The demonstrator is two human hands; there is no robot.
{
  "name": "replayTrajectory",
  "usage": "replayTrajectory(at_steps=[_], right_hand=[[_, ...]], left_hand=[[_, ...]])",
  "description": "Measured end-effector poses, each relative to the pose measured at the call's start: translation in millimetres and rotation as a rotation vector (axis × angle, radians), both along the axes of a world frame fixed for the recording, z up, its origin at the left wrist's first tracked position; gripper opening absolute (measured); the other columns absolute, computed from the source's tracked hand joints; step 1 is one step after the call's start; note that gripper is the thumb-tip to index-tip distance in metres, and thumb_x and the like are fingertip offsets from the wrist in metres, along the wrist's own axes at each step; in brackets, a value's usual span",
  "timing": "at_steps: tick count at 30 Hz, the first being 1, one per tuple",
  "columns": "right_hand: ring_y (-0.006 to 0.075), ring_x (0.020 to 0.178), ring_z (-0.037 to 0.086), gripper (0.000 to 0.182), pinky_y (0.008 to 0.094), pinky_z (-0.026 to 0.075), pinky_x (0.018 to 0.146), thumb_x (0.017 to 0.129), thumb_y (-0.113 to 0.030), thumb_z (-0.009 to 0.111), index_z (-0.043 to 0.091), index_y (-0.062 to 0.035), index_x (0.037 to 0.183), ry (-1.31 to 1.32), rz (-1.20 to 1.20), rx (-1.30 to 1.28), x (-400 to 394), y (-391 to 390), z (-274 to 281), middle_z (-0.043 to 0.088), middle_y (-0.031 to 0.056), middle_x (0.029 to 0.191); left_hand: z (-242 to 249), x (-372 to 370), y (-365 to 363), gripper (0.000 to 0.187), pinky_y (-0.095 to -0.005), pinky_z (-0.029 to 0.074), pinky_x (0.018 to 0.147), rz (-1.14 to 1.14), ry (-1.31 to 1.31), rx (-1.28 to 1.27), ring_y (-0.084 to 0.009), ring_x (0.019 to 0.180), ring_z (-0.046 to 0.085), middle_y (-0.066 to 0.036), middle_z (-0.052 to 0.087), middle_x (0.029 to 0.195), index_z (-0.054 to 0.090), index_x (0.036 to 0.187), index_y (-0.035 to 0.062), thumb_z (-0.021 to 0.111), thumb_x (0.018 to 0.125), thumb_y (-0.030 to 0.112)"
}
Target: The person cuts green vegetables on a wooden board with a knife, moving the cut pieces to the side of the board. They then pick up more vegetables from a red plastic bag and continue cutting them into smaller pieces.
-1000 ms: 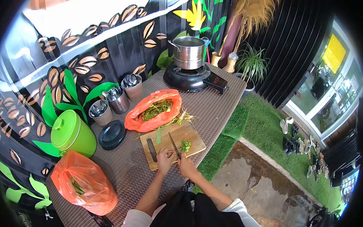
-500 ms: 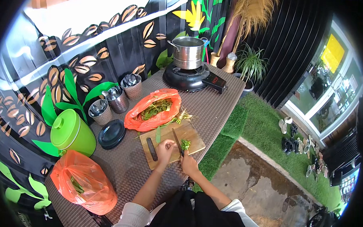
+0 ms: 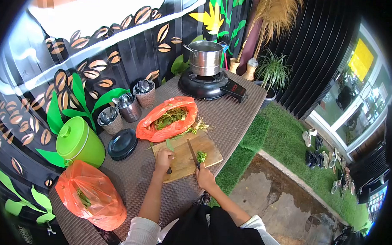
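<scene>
My right hand (image 3: 205, 177) is closed around the handle of a knife (image 3: 192, 150), its blade pointing away from me over the wooden cutting board (image 3: 183, 165). A small heap of chopped greens (image 3: 201, 156) lies just right of the blade. At the board's left side, my left hand (image 3: 163, 160) has its fingers curled in, touching the lower end of a green leaf (image 3: 169, 145); the fingertips are partly hidden. It covers most of the board's dark handle slot. Beyond the board, an open orange plastic bag (image 3: 150, 131) holds leafy greens (image 3: 170, 118), with pale stems beside it.
A pot (image 3: 205, 62) stands on a black portable stove (image 3: 201, 84) at the back. Cups of cutlery (image 3: 129, 107), dark plates (image 3: 122, 144), a green lidded bucket (image 3: 79, 142) and a second orange bag (image 3: 92, 196) line the left. The table's right edge (image 3: 242, 143) is near the board.
My left hand has moved left, away from the knife, to the leaf, which now tilts more. My right hand and the knife have hardly moved. The view has shifted slightly.
</scene>
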State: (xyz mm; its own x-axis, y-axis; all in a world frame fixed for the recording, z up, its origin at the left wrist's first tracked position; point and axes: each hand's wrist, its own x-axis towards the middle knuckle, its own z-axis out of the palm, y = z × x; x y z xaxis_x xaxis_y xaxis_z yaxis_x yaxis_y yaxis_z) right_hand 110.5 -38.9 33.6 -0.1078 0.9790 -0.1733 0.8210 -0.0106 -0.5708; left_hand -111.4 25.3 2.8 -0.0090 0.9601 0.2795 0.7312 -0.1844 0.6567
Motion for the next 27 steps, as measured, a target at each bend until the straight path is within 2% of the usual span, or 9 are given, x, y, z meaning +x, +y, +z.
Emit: replayTrajectory(at_steps=[1,5,7,8,11,13,16,20,27], right_hand=[[0.0495,0.08,0.06,0.035,0.0573,0.048,0.072,0.094,-0.029,0.045,0.036,0.0011,0.11,0.0,0.001,0.0,0.5,-0.3,0.7,0.061,0.0317,0.083],[0.0496,0.084,0.06,0.034,0.0561,0.047,0.075,0.094,-0.027,0.044,0.037,0.0026,0.11,0.009,0.028,-0.007,6.4,4.9,3.3,0.061,0.0323,0.085],[0.0496,0.086,0.059,0.034,0.0556,0.047,0.076,0.094,-0.026,0.044,0.038,0.0031,0.11,0.019,0.053,-0.006,11.2,9.2,10.1,0.061,0.0327,0.087],[0.0495,0.087,0.059,0.033,0.0552,0.046,0.077,0.093,-0.025,0.045,0.038,0.0036,0.11,0.028,0.085,-0.038,15.3,12.8,14.0,0.06,0.0335,0.089],[0.0492,0.09,0.058,0.033,0.0546,0.046,0.078,0.092,-0.023,0.046,0.038,0.0044,0.11,0.037,0.139,-0.079,24.8,19.6,25.4,0.059,0.0347,0.093],[0.0489,0.091,0.058,0.034,0.0543,0.046,0.079,0.092,-0.022,0.046,0.038,0.0047,0.11,0.039,0.164,-0.088,27.5,19.2,26.5,0.059,0.0352,0.094],[0.0486,0.091,0.059,0.035,0.0542,0.047,0.078,0.092,-0.023,0.047,0.038,0.0056,0.11,0.024,0.18,-0.073,27.1,15.1,27.7,0.059,0.0352,0.093],[0.0474,0.089,0.06,0.036,0.0537,0.048,0.076,0.092,-0.022,0.047,0.038,0.006,0.112,-0.034,0.157,-0.021,23.8,8.0,20.5,0.06,0.0333,0.091],[0.0424,0.08,0.064,0.032,0.0522,0.052,0.066,0.092,-0.022,0.046,0.038,0.0031,0.11,-0.124,0.113,-0.008,11.6,-3.6,16.5,0.063,0.0299,0.085]], left_hand=[[6.7,-0.4,-2.0,0.012,-0.0399,0.039,0.091,-0.019,0.017,-0.07,-0.0259,0.101,0.054,-0.005,0.066,0.095,0.074,0.078,0.0113,0.065,0.072,0.005],[20.3,11.6,-8.5,0.009,-0.0414,0.036,0.092,-0.055,0.12,-0.063,-0.0253,0.102,0.053,-0.005,0.065,0.093,0.072,0.081,0.0096,0.069,0.074,0.014],[8.1,17.7,-7.0,0.013,-0.0414,0.038,0.088,-0.15,0.243,0.15,-0.0262,0.1,0.053,-0.007,0.064,0.091,0.07,0.086,0.0072,0.069,0.075,0.014],[1.4,21.2,-8.3,0.013,-0.0414,0.038,0.088,-0.151,0.244,0.149,-0.0262,0.1,0.053,-0.007,0.064,0.091,0.07,0.086,0.0072,0.069,0.075,0.014],[8.8,39.7,-18.5,0.015,-0.041,0.039,0.086,-0.202,0.162,0.073,-0.0276,0.099,0.053,-0.009,0.063,0.091,0.067,0.09,0.0051,0.067,0.076,0.012],[6.3,45.3,-19.7,0.015,-0.04,0.04,0.085,-0.267,-0.005,0.07,-0.0283,0.098,0.053,-0.01,0.062,0.094,0.067,0.093,0.0057,0.062,0.079,0.008],[13.1,52.6,-27.3,0.019,-0.0391,0.04,0.085,-0.246,-0.038,0.103,-0.0276,0.096,0.053,-0.009,0.061,0.093,0.068,0.094,0.0071,0.059,0.078,0.004],[14.8,60.4,-35.4,0.022,-0.0386,0.039,0.084,-0.254,0.026,0.135,-0.0273,0.095,0.053,-0.008,0.061,0.092,0.069,0.095,0.008,0.058,0.077,0.002],[2.8,68.4,-43.4,0.029,-0.0369,0.038,0.087,-0.121,0.053,0.193,-0.0256,0.094,0.052,-0.006,0.059,0.094,0.072,0.098,0.0112,0.058,0.075,-0.001]])
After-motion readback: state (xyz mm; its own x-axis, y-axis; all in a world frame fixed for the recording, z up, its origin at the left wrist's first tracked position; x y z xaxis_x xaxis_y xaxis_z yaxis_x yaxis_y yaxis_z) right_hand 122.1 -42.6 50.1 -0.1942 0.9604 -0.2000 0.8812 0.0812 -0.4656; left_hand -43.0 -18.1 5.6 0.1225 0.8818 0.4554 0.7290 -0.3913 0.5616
